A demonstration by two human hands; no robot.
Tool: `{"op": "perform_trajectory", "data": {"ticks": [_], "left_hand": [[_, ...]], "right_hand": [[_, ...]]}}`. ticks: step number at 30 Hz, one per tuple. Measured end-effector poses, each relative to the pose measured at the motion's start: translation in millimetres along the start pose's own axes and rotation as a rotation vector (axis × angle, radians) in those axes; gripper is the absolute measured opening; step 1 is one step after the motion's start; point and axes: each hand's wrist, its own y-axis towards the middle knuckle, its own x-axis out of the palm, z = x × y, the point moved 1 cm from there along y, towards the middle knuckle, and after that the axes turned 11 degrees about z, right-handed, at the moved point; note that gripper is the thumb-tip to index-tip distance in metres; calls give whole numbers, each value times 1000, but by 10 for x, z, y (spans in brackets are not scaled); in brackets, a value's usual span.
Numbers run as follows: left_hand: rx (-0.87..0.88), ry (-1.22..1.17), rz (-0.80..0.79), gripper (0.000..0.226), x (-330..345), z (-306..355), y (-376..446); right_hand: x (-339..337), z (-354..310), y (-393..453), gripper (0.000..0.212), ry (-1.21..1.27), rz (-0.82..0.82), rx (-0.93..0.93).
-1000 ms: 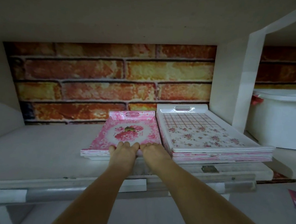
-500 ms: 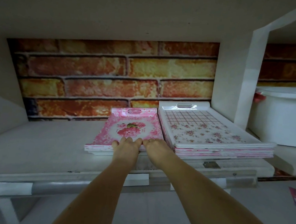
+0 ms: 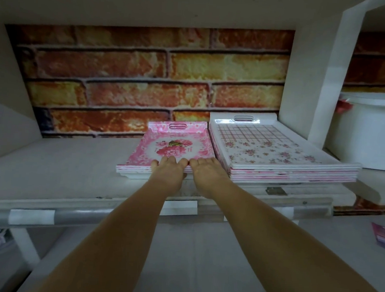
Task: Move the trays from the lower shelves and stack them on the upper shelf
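Two stacks of trays sit side by side on the upper shelf (image 3: 76,160): a small pink stack (image 3: 175,148) topped by a rose-printed tray, and just to its right a taller, wider stack of white floral trays (image 3: 277,155) that reaches the white divider (image 3: 309,85). Each top tray has its slotted handle at the far end, toward the brick-patterned back wall (image 3: 146,74), so the long axis of both stacks runs away from the person.

Both hands are on the near edge of the pink stack. The left hand (image 3: 168,171) has its fingers laid over the rim near the middle — loosely bent, pressing rather than pinching as far as can be seen. The right hand (image 3: 207,175) rests likewise at the near right corner, close beside the white stack; what the thumbs do underneath is hidden.

The stack lies straight ahead of both hands, and its near edge overhangs a white board beneath it. A push along the long axis would likely seat it deeper, and even pressure from both hands should keep it square to its neighbour — the right hand has little room to spare.

A white tub (image 3: 370,135) stands in the next bay.
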Motion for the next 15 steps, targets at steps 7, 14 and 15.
{"op": "perform_trajectory", "data": {"ticks": [7, 14, 15], "left_hand": [[30, -40, 12, 40, -13, -32, -37], [66, -70, 64, 50, -51, -98, -86], [72, -73, 82, 51, -41, -101, -89]], "right_hand": [[-14, -24, -9, 50, 5, -26, 38], [-47, -30, -46, 67, 32, -11, 43], [-45, -36, -44, 68, 60, 0, 36]]}}
